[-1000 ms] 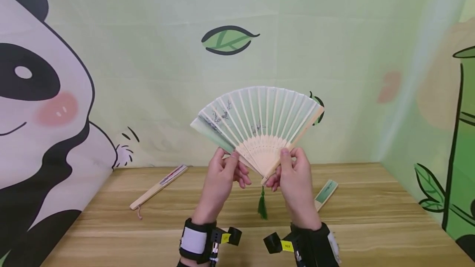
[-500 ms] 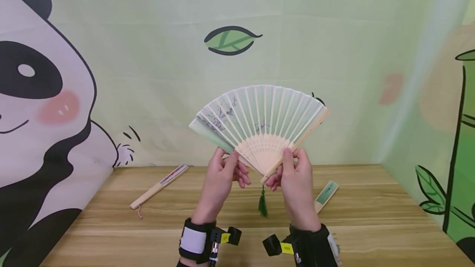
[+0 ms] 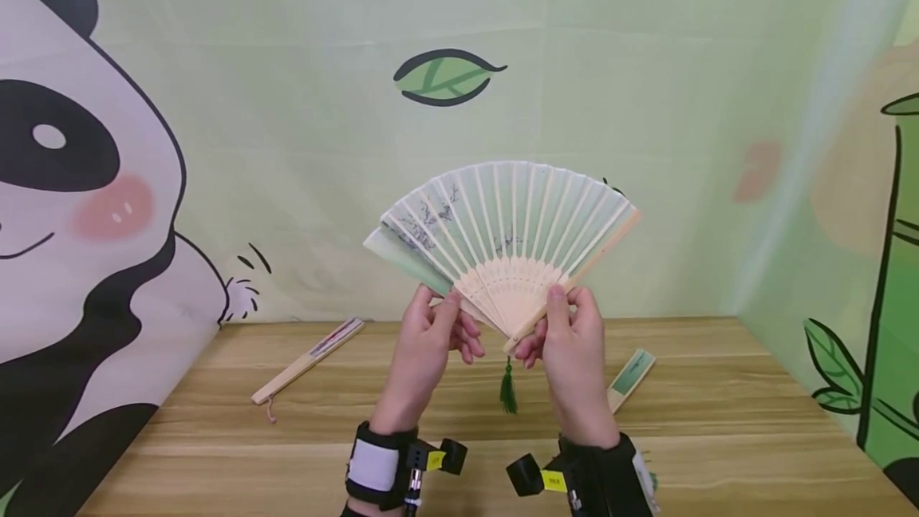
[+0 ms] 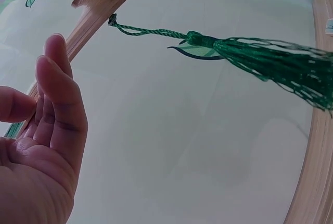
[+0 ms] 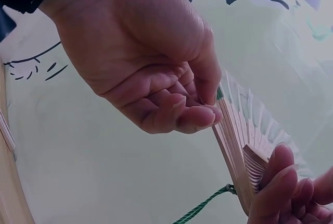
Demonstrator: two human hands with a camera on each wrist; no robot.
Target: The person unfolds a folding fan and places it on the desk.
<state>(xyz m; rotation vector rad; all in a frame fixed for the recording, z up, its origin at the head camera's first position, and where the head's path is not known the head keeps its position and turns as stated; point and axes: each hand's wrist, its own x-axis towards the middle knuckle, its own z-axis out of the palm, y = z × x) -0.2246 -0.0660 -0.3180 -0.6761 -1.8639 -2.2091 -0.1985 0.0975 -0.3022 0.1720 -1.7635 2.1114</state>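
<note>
A pale green folding fan (image 3: 502, 214) is held spread above the table, with dark branches painted toward its left side. My left hand (image 3: 428, 345) pinches the left outer part between thumb and fingers. On the opposite side, my right hand (image 3: 577, 353) pinches the right guard stick, thumb in front. A dark green tassel (image 3: 508, 391) hangs from the pivot between both hands. In the left wrist view the tassel (image 4: 270, 67) crosses the upper right. The right wrist view has the fan ribs (image 5: 237, 135) from the side, running between the fingertips of both hands.
On the wooden table (image 3: 459, 461) lies a folded fan (image 3: 309, 361) with a pinkish cord, at the left. Another folded fan (image 3: 632, 373), green and wood, lies at the right, partly hidden behind my right hand. A printed panda backdrop (image 3: 287, 102) stands behind.
The fan has spread slightly wider, its right guard tilting a little outward to the right. The tassel has risen slightly. Both hands keep their hold and almost the same place.
</note>
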